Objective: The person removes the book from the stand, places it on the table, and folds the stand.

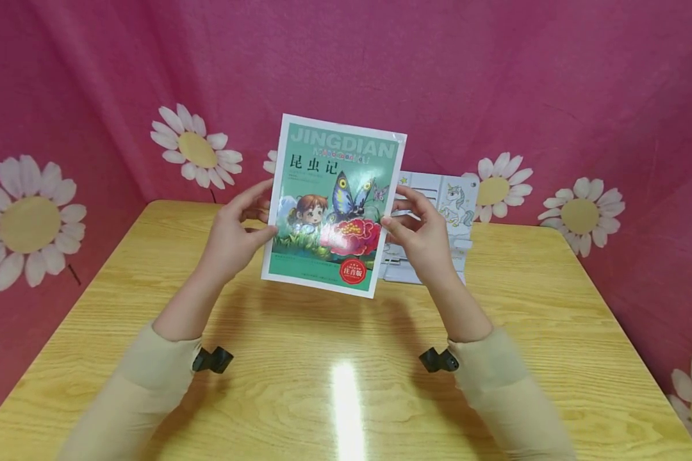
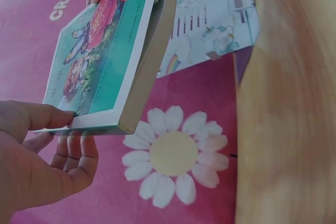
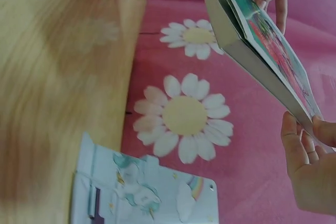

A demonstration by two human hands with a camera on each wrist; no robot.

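The person holds a paperback book (image 1: 325, 202) above the middle of the surface (image 1: 288, 384), its green front cover facing the near side and tipped slightly clockwise. The left hand (image 1: 236, 234) pinches the book's left edge, thumb on the cover and other fingers behind. The right hand (image 1: 423, 234) grips the right edge likewise, also with its thumb in front. In both wrist views the cover parts slightly from the pages along the bottom.

Behind the book, to the right, a white stand (image 1: 458, 214) printed with unicorns rests on the far part of the surface, partly hidden. Pink cloth (image 1: 346, 57) with large white daisies hangs beyond the far edge.
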